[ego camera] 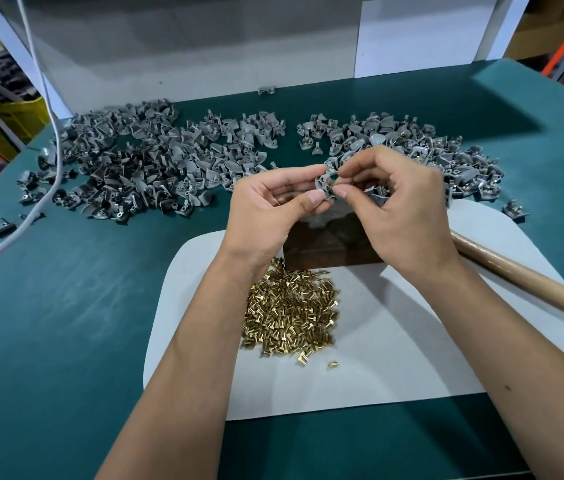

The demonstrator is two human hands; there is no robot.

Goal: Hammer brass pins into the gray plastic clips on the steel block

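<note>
Gray clip point(325, 180) pinched between left hand point(270, 209) and right hand point(402, 209), above steel block point(329, 244).

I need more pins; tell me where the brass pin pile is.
The heap of small brass pins lies centre on the white sheet, between the forearms, just near-side of the dark steel block.

On the table point(66, 341) lies a mat point(395, 358); the pin pile point(291, 317) sits on it, with the block point(329, 244) just behind. Clip heaps spread across the back, one left point(142, 164), one right point(412, 143). A wooden handle point(530, 278) lies right of the block.
</note>
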